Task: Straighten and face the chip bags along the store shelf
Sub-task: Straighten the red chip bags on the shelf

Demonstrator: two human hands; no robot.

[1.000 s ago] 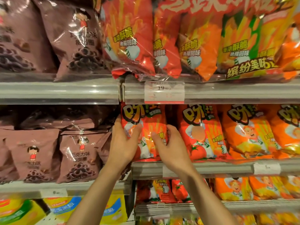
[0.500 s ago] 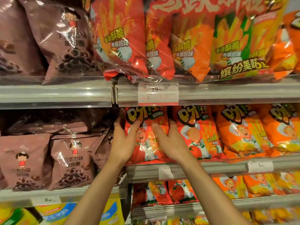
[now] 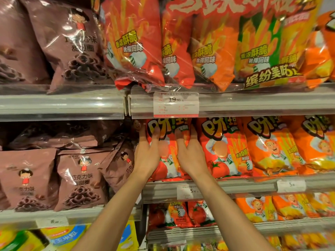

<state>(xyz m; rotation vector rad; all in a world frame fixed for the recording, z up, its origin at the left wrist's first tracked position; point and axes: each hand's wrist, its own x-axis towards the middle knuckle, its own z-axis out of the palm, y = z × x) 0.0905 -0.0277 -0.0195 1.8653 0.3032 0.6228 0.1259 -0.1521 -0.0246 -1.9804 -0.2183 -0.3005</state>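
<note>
Two hands, left (image 3: pixel 146 156) and right (image 3: pixel 190 156), lie flat with straight fingers on the red chip bag (image 3: pixel 167 142), grasping nothing; we judge the bag upright between them at the middle shelf (image 3: pixel 235 187) edge.

Tomato chip bag (image 3: pixel 167 151) stands left of its neighbouring bag (image 3: pixel 224 147).
</note>
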